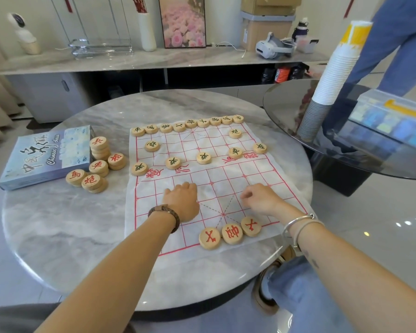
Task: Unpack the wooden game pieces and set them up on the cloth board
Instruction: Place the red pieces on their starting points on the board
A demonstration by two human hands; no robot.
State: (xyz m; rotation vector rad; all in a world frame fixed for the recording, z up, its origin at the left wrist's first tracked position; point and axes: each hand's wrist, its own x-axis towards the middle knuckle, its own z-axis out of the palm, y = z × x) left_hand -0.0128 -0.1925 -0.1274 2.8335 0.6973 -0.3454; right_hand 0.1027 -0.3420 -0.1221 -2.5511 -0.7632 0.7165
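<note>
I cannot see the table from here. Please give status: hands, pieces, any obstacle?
Left hand flat on cloth board, right hand loosely curled, both empty. Three red pieces placed near edge; remaining red stacks beside box. No obstacle.

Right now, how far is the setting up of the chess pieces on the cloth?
Done: the black-lettered pieces fill the far side of the cloth board, and three red pieces stand on the near row. In hand: the left hand and right hand rest on the cloth; whether either holds a piece is unclear. Left: the red stacks beside the box still need placing.
</note>
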